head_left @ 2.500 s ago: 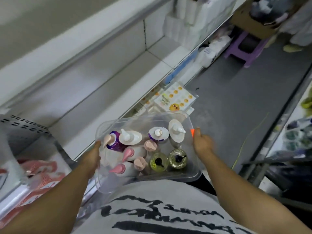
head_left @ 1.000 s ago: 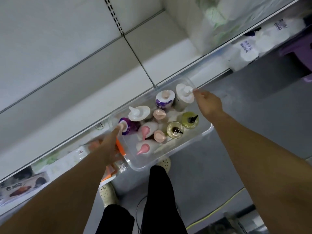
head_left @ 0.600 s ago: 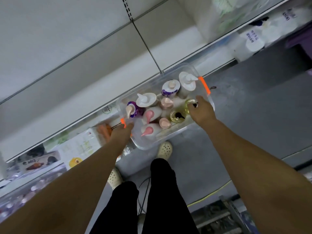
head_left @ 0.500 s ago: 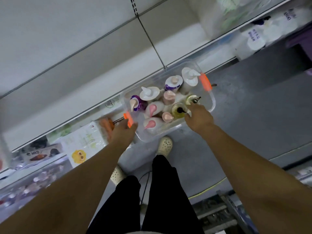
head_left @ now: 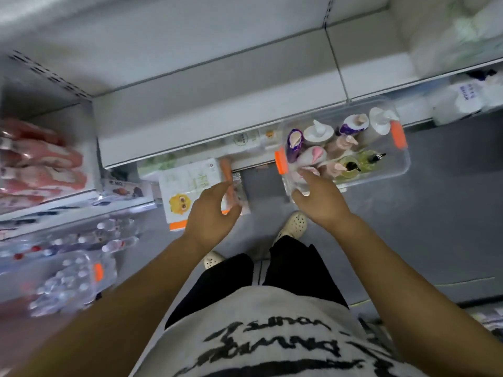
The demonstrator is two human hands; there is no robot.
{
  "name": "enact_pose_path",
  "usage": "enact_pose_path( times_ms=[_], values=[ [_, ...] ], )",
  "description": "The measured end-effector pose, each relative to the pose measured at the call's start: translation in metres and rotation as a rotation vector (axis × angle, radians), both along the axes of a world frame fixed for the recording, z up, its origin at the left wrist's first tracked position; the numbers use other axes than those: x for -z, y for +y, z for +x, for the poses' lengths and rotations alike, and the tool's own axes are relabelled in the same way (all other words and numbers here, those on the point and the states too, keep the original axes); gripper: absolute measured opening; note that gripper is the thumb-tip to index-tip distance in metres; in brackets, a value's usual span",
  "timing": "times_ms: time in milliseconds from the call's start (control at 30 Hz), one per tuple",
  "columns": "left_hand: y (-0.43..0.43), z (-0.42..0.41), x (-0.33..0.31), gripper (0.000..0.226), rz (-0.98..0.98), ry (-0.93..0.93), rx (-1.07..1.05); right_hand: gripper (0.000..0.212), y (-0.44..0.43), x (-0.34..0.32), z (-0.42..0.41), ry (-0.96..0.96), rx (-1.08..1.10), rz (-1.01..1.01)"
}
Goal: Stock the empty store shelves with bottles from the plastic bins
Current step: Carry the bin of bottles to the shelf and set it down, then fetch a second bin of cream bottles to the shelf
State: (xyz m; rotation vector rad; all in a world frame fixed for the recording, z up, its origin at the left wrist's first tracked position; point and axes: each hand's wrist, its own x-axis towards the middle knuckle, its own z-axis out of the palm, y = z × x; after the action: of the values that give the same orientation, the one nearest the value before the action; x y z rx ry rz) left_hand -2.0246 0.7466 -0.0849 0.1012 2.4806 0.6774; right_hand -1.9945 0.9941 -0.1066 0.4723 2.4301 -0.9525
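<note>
A clear plastic bin (head_left: 402, 170) with orange handle clips stands on the grey floor just in front of the shelving. Several pump bottles stand in it: white ones (head_left: 318, 131), a purple one (head_left: 295, 144), pink-capped ones (head_left: 341, 144) and yellow-green ones (head_left: 351, 165). My right hand (head_left: 321, 198) reaches over the bin's near left corner, its fingers by a pink-capped bottle, thumb apart. My left hand (head_left: 211, 213) hovers to the left of the bin with loosely curled fingers and holds nothing. The white shelf (head_left: 217, 85) above is bare.
A pack with a yellow cartoon face (head_left: 187, 190) leans under the shelf, left of the bin. Pink packs (head_left: 35, 161) fill the left shelf bay. Another clear bin of bottles (head_left: 68, 278) sits at the lower left. White packs (head_left: 462, 100) lie at the right. My white clogs (head_left: 291, 227) stand near the bin.
The bin went down from my hands to the floor. Both hands let go of its ends; the left drew away to the left, the right moved to the bin's near left corner.
</note>
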Motion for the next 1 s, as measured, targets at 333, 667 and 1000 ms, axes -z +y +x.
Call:
enact_pose_path(
  times_ms=[333,667,1000],
  values=[
    [-0.247,0.059,-0.092,0.059,0.028,0.272,-0.301,0.056,-0.263,-0.092,-0.022,0.187,-0.318,-0.084],
    [-0.427,0.215,-0.134,0.057,-0.166,0.341,-0.984,0.055,-0.487,-0.147,0.009,0.183,-0.959,-0.155],
    [-0.474,0.299,-0.142,0.053,-0.288,0.314,-1.491,0.057,-0.635,-0.138,0.021,0.114,-1.542,-0.128]
  ],
)
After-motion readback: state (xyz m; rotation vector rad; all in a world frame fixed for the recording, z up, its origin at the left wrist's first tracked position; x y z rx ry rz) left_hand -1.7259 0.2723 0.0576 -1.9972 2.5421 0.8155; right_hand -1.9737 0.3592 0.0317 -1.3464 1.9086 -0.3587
